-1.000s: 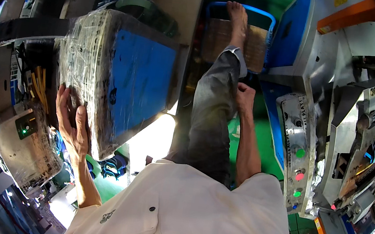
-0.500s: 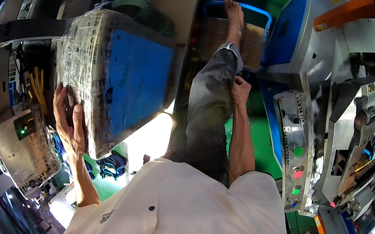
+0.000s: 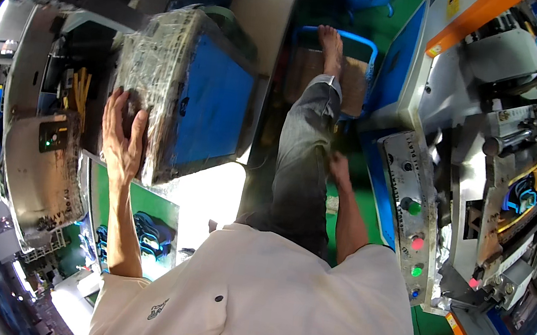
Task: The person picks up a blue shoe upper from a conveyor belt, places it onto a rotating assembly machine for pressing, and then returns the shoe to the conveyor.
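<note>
My left hand [image 3: 124, 142] lies flat against the plastic-wrapped side of a box-shaped machine housing [image 3: 155, 78] with a blue face, fingers stretched out and the thumb apart. Beside the grey trouser leg [image 3: 301, 151], below the knee, is my right hand [image 3: 341, 170]. Its fingers are curled toward the cloth and slightly blurred; whether they pinch anything is hidden. The trouser cuff is rolled up, and my bare foot [image 3: 330, 43] is propped on a brown-topped stool [image 3: 304, 67] with a blue tube frame.
To the right stands a control panel [image 3: 409, 179] with green, red and blue buttons, beside metal machinery with an orange bar [image 3: 471, 21]. On the left is a metal box [image 3: 34, 170] with a small lit display. Blue-strapped items [image 3: 151, 233] lie below the housing, over green floor.
My view has shifted, so the surroundings appear moved. My right hand has gone from the rolled cuff to lower along the trouser leg, nearer my body. My left hand still rests on the housing.
</note>
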The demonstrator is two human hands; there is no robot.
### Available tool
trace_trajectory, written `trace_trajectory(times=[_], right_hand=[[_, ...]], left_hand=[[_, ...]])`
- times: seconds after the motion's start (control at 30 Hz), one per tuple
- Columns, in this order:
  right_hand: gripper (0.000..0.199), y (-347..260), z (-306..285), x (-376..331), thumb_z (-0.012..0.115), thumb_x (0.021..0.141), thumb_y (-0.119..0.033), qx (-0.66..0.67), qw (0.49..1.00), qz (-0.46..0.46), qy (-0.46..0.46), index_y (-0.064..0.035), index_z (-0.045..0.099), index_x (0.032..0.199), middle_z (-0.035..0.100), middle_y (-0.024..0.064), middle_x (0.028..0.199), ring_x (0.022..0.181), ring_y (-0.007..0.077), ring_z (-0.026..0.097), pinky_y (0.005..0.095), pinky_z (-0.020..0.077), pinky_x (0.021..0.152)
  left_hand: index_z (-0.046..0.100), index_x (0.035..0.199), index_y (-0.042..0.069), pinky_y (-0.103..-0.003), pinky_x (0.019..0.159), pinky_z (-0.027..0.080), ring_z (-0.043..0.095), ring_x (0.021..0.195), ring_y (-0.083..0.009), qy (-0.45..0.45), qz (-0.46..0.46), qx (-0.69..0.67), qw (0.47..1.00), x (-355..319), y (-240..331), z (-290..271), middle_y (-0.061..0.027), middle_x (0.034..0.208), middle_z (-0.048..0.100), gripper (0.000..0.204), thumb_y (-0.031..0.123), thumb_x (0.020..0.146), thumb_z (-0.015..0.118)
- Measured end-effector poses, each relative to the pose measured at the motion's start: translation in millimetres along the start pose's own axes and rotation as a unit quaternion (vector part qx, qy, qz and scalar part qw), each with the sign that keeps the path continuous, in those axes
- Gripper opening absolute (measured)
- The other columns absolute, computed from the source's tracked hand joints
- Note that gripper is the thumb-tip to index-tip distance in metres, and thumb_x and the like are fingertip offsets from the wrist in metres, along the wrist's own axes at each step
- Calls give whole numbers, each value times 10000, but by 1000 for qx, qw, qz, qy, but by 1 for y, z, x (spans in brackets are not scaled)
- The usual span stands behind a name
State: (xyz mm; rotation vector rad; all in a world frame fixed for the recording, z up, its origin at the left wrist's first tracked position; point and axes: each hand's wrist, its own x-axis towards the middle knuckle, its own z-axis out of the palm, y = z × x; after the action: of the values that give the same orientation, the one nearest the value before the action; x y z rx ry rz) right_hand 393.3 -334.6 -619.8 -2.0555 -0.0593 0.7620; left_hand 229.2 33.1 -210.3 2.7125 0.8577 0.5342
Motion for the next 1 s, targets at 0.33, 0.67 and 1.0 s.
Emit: trace_trajectory(times=[0.33, 0.67, 1.0], right_hand=[[495, 19, -45, -162, 519, 934, -358, 499, 762, 357, -205, -3, 471, 1276, 512, 128, 1213, 1049, 252, 535, 373, 410, 901], [561, -164, -134, -182, 403, 1012, -330, 421, 895, -150, 7, 5, 300, 1450, 403, 179, 1453, 1170, 317, 572, 428, 507, 920], [307, -342, -128, -193, 539, 899, -274, 24, 713, -699, 45, -19, 607, 1055, 605, 134, 1165, 1103, 320, 577, 450, 437, 971]], left_hand=[[507, 1324, 38, -431, 1090, 327, 396, 1332, -341, 49, 63, 90, 993, -3, -18, 6, -175, 1415, 450, 607, 510, 942, 501], [509, 1331, 41, -436, 1107, 300, 382, 1341, -347, 46, 56, 81, 994, -6, -21, 4, -184, 1419, 446, 618, 518, 938, 501], [453, 1336, -23, -385, 1061, 368, 499, 1223, -239, -34, -49, -687, 724, -65, 172, 51, -136, 1277, 560, 520, 378, 1005, 451]])
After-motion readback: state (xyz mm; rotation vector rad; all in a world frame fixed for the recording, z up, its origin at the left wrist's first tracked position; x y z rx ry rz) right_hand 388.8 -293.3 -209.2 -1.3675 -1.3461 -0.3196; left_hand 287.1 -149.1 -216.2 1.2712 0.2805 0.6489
